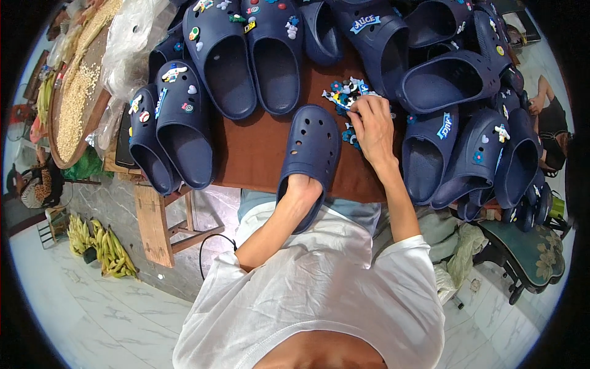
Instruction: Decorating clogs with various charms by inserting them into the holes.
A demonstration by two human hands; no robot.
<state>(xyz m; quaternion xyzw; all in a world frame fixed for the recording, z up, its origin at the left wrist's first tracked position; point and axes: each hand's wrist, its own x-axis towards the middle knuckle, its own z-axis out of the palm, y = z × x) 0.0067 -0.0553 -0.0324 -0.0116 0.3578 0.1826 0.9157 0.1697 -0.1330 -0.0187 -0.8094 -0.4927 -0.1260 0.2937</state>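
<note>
Seemingly a home, with a small workshop set up in it.
Navy clogs [273,74] and loose charms [347,96] crowd a brown table [246,150], workshop-fashion; bananas [115,253] on the marbled floor [110,320], spread pale kernels [77,101] and a flower-patterned padded chair [522,249] look domestic.

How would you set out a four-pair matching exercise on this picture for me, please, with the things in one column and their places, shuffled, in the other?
Things
1. Left grip
2. Right grip
3. Bananas
4. Pale kernels

Places
A. Spread on a brown tray
B. At a pile of small charms
C. On the floor, at the picture's left
D. Inside an undecorated clog, through its opening

Right pairs: 1-D, 2-B, 3-C, 4-A
</note>
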